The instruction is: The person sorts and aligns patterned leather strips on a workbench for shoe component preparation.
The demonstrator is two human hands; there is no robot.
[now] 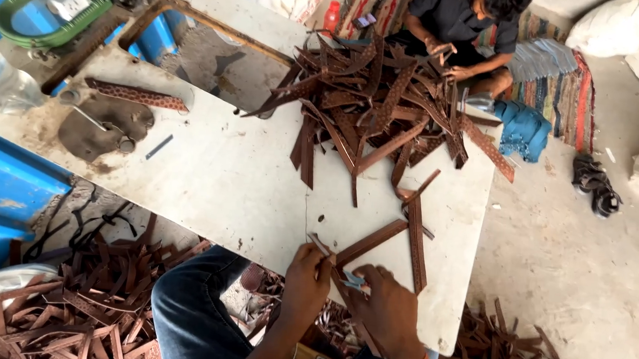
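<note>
Left hand (306, 278) has its grip closed around a thin metal tool (321, 245), tip at the near end of a brown leather strap (370, 242); right hand (389, 309) lies flat on the same strap end, fingers pressing it to the table (223, 181), with a small bluish piece (354, 281) under the fingertips, grip not wrapped around anything; strap lies at the table's near edge, angled up to the right, touching a second strap (416, 241) that runs almost straight away from the person; big pile of brown straps (383, 109) at the far end; another person (469, 33) sits on the floor beyond it, handling a strap; more straps heaped on the floor (82, 313) at left.
</note>
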